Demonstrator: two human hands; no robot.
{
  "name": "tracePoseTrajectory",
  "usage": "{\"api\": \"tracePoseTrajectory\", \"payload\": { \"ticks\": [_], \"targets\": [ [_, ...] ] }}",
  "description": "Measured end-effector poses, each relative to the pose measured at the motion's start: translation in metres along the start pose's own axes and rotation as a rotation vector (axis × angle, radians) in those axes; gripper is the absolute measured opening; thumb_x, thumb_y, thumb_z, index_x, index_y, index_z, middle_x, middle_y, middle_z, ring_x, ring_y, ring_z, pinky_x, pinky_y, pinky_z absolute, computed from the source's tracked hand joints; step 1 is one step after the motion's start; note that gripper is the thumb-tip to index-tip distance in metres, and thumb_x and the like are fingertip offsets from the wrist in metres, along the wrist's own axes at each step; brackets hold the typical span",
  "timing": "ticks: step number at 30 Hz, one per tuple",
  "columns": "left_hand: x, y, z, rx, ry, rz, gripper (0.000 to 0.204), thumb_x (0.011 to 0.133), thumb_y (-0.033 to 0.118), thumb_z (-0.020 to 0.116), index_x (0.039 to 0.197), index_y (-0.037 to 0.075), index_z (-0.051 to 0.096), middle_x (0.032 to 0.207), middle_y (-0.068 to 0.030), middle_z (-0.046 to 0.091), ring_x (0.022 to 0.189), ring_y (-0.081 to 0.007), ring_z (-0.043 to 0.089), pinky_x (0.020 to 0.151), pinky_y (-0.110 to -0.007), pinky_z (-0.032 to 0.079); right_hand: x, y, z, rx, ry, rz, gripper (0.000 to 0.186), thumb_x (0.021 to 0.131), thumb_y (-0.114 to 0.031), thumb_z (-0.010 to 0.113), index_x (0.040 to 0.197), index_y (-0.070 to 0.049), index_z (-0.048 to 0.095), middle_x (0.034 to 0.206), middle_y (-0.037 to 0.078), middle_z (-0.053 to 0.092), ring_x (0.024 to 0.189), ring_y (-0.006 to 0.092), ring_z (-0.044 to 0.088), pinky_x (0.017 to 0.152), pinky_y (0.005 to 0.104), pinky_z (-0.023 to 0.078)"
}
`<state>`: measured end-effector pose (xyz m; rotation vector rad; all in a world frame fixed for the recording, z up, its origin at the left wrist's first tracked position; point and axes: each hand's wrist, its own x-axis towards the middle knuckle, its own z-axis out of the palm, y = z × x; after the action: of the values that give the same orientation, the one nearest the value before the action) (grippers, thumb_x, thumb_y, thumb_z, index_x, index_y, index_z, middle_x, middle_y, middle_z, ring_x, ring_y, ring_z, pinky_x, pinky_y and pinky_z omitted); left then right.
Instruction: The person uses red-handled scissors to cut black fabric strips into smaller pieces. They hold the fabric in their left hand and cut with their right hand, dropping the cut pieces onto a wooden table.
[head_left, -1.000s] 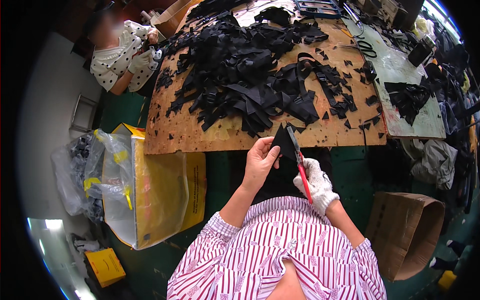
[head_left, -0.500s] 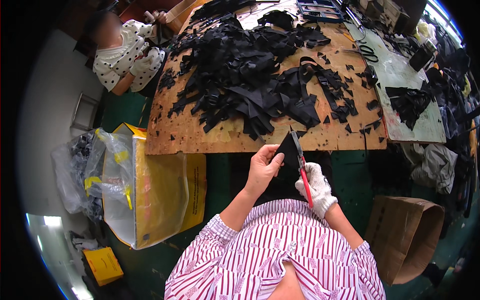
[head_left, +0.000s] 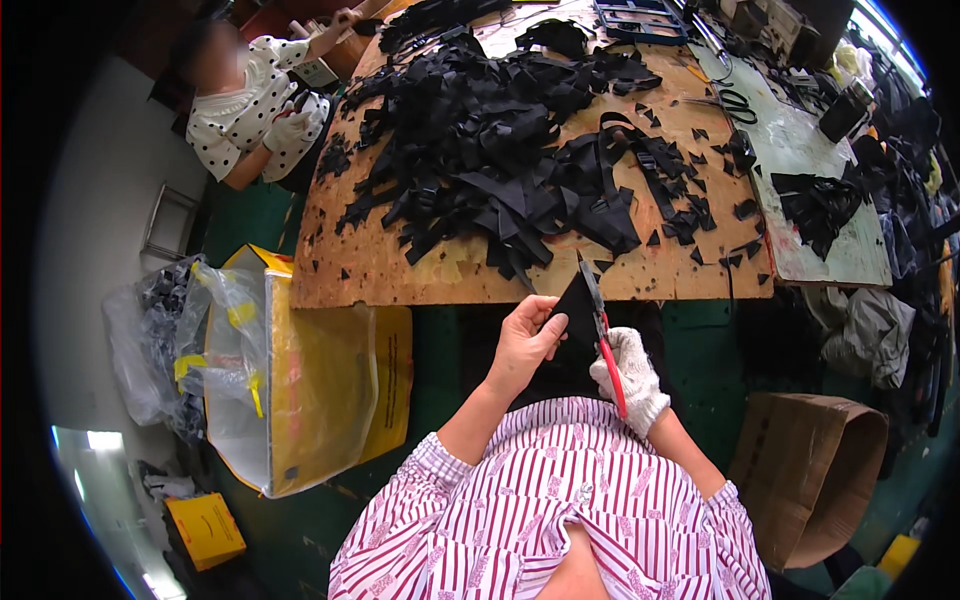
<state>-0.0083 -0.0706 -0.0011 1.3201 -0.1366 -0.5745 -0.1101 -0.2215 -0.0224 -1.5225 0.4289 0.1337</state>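
Observation:
My bare left hand point(head_left: 527, 342) pinches a black fabric piece point(head_left: 574, 312) between thumb and fingers, just off the table's near edge. In a white knitted glove, my right hand point(head_left: 632, 375) grips red-handled scissors point(head_left: 609, 360). The scissor blades point away from me and lie along the right edge of the fabric piece. Whether the blades are parted is hard to make out. Beyond my hands, a large heap of black fabric pieces point(head_left: 470, 150) covers much of the wooden table point(head_left: 400, 285).
Small black scraps dot the table's right side. Black-handled scissors point(head_left: 738, 103) lie on a pale green board point(head_left: 800, 150). A yellow bag point(head_left: 320, 400) stands at left, a cardboard box point(head_left: 810, 480) at right. A co-worker in a dotted top point(head_left: 230, 120) is at far left.
The scissors and fabric piece have shifted slightly, and a small dark scrap now shows beside the blade tips. The co-worker's raised arm has reached farther right.

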Motion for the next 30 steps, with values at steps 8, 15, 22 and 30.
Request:
{"api": "tracePoseTrajectory", "payload": {
  "ticks": [8,15,22,30],
  "targets": [
    [0.003,-0.004,-0.008,-0.22,-0.006,-0.003,0.015,0.089,0.006,0.058,0.104,0.006,0.054,0.082,-0.0009,0.06,0.066,-0.0051,0.055,0.047,-0.016,0.038,-0.005,-0.013,0.007,0.119,-0.051,0.151,0.035,0.08,-0.012,0.064,0.105,-0.006,0.041,0.074,0.002,0.048,0.05,0.0082,0.045,0.044,0.0236,0.041],
    [-0.008,-0.005,-0.009,-0.066,-0.067,-0.076,0.015,0.089,0.004,0.058,0.102,0.006,0.053,0.08,-0.0002,0.057,0.066,-0.0043,0.054,0.048,-0.016,0.039,0.004,-0.029,0.001,0.224,-0.001,0.238,0.029,0.082,-0.01,0.059,0.105,-0.008,0.042,0.069,0.001,0.048,0.045,0.008,0.044,0.037,0.0216,0.039],
    [-0.001,0.04,-0.068,-0.357,0.047,0.124,0.023,0.09,0.006,0.055,0.114,0.007,0.057,0.09,-0.0065,0.063,0.064,-0.0158,0.059,0.053,-0.026,0.048,0.012,-0.008,-0.019,0.431,0.099,0.216,0.022,0.083,-0.012,0.054,0.101,-0.007,0.042,0.065,0.002,0.045,0.045,0.0086,0.043,0.035,0.0208,0.04],
    [0.025,0.145,-0.113,0.737,0.347,0.628,0.026,0.084,0.005,0.058,0.11,0.004,0.053,0.098,-0.0073,0.059,0.084,-0.0164,0.057,0.075,-0.03,0.048,0.002,0.008,-0.02,0.468,0.12,0.166,0.024,0.085,-0.017,0.058,0.101,-0.008,0.043,0.065,0.001,0.046,0.043,0.0079,0.043,0.036,0.0208,0.041]
  ]
}}
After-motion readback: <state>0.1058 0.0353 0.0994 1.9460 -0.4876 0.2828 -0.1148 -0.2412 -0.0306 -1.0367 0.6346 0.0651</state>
